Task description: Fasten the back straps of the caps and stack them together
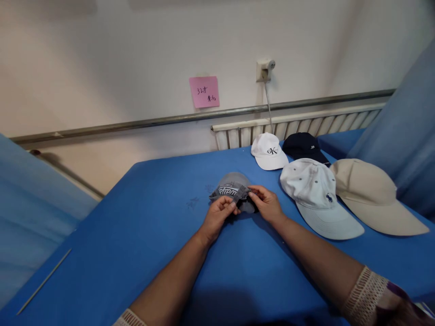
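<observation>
Grey rounded fabric cap [235, 178] between hands: left hand [216, 218] pinches edge at 7 o'clock, right hand [270, 207] at 3 o'clock.

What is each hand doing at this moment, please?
Left hand: closed, fingers pinching the gray cap at its near edge.
Right hand: closed, thumb and fingers pinching the same cap on its right side.

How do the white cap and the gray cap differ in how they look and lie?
The white cap has black letters on its front, while the gray cap shows pale lettering. The white cap lies untouched, while the gray cap is held by the left hand and right hand. Both are over the blue table.
</observation>
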The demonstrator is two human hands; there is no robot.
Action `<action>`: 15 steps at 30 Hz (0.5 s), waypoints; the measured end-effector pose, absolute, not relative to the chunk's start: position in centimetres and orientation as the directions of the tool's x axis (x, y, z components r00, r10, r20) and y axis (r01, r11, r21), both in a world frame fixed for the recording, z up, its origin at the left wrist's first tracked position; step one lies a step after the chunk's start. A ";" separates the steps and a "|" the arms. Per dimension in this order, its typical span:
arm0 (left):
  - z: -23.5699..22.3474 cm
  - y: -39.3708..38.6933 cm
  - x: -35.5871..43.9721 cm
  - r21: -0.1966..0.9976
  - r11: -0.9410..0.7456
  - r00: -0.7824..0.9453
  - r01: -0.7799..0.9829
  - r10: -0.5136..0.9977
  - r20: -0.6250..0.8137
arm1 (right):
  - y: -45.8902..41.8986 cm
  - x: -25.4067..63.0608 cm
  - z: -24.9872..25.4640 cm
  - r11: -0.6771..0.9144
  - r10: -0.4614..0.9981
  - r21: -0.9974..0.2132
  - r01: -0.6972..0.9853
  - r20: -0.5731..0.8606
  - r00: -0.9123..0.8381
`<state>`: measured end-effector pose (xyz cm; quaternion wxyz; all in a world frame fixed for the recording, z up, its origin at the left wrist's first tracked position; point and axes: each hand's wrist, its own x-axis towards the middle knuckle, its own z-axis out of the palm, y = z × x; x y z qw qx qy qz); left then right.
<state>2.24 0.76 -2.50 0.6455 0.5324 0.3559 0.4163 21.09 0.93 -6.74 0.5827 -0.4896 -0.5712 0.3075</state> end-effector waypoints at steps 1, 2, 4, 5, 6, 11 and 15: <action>-2.4 0.7 2.3 0.988 0.066 0.395 -0.138 0.919 -0.007 | 0.9 21.0 -6.7 0.335 0.919 -0.921 0.200 0.366 0.146; -2.3 0.5 2.4 0.992 0.037 0.374 -0.124 0.927 0.012 | 0.8 21.0 -6.7 0.334 0.921 -0.920 0.203 0.365 0.136; -1.9 0.3 2.6 0.993 -0.056 0.292 -0.105 0.953 0.084 | 0.6 20.9 -6.6 0.314 0.928 -0.926 0.210 0.346 0.138; -1.6 0.1 2.6 0.989 -0.107 0.248 -0.100 0.960 0.129 | 0.6 20.9 -6.6 0.300 0.932 -0.931 0.208 0.333 0.146; -1.3 -0.1 2.6 0.984 -0.146 0.213 -0.101 0.963 0.165 | 0.5 20.9 -6.5 0.290 0.934 -0.936 0.202 0.323 0.156; -1.2 -0.8 3.1 0.987 -0.019 0.284 -0.161 0.957 0.065 | 0.3 20.5 -6.3 0.325 0.915 -0.940 0.106 0.340 0.215; -2.2 -0.7 3.7 0.992 0.064 0.335 -0.110 0.942 -0.023 | 0.1 20.1 -6.0 0.328 0.934 -0.942 -0.072 0.311 0.178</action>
